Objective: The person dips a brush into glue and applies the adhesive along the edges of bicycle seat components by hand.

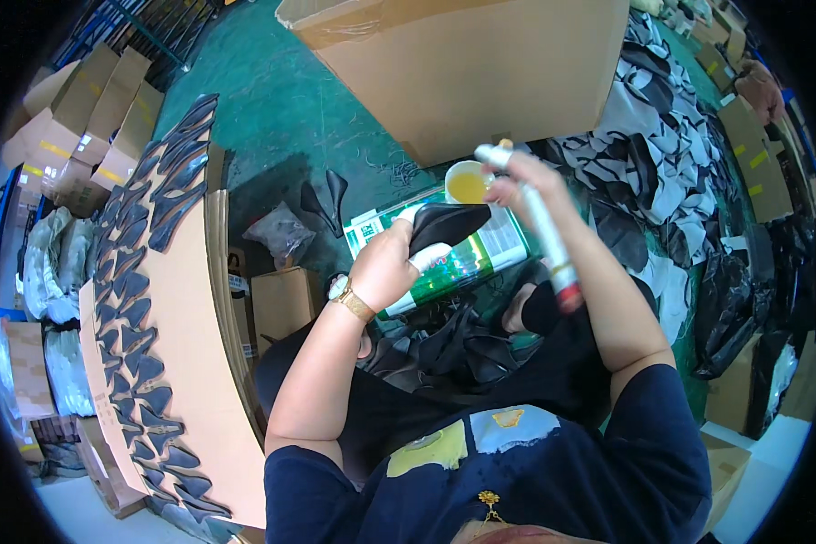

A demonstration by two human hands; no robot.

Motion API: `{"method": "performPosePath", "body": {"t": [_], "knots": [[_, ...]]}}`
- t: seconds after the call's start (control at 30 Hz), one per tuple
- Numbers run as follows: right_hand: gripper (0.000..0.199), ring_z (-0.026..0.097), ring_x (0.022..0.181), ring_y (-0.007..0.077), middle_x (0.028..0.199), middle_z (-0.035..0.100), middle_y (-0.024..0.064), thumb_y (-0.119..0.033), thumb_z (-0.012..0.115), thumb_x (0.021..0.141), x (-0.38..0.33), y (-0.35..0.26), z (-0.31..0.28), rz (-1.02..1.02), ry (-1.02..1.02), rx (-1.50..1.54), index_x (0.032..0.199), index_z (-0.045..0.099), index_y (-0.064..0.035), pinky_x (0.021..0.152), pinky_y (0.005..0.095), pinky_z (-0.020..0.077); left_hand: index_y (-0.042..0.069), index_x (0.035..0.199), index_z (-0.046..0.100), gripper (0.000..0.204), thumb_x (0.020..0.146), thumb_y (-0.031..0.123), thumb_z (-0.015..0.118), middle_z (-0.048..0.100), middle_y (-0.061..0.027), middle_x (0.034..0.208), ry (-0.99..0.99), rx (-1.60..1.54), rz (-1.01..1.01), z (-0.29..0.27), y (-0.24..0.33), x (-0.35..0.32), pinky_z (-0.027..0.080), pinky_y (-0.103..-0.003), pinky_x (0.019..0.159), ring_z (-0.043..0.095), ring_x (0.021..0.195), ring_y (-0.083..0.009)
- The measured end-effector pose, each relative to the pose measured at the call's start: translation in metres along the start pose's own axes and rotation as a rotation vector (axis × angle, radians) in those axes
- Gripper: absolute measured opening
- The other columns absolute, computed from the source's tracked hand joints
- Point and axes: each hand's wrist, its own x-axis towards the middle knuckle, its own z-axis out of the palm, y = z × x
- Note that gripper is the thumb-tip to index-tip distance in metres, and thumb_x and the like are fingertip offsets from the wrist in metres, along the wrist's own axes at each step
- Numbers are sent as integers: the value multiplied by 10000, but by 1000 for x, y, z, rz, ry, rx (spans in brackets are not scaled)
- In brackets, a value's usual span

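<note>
1 black curved piece (446,224) | L hand (385,267) grips | R hand (521,181) w/ brush (539,227)

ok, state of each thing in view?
left hand: gripping a black shoe piece
right hand: holding a long white brush, tip at the cup
small cup: open, holds yellow liquid
green can: lying on its side
big cardboard box: open
long board: edged with rows of black pieces

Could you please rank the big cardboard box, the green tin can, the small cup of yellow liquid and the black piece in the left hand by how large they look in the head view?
1. Cardboard box, by far the largest.
2. Green tin can, partly hidden by the left hand.
3. Black piece.
4. Cup of yellow liquid.
The black piece sits nearer the camera, which may flatter it.
</note>
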Motion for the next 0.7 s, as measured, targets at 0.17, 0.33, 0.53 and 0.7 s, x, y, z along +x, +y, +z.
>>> {"method": "performPosePath", "body": {"t": [0.17,0.33,0.53,0.7], "knots": [[491,643,781,148,1057,630,107,-408,428,979,10,15,-25,387,230,478,1203,526,18,615,239,516,-54,1301,438,707,755,244,775,616,-212,1115,64,-257,-112,1,-2,-1,444,-343,913,607,1025,-263],[225,637,762,134,888,643,69,-229,574,916,4,13,4,262,-7,60,977,662,-31,606,256,493,-15,1293,456,696,742,250,789,642,-168,1097,-32,-245,-256,-1,10,-2,474,-333,886,625,1026,-232],[168,629,796,253,835,636,114,-200,628,873,1,12,32,-70,-15,-198,922,665,-43,710,323,493,-10,1206,525,531,785,213,760,655,-115,1050,30,-557,-244,11,11,-3,482,-292,831,625,934,-167],[249,631,780,268,892,627,139,-257,610,884,9,11,19,-84,70,-152,965,651,-25,710,332,504,-5,1148,563,441,815,228,734,662,-100,985,84,-660,-322,21,-8,-2,484,-295,795,622,869,-166]]}}
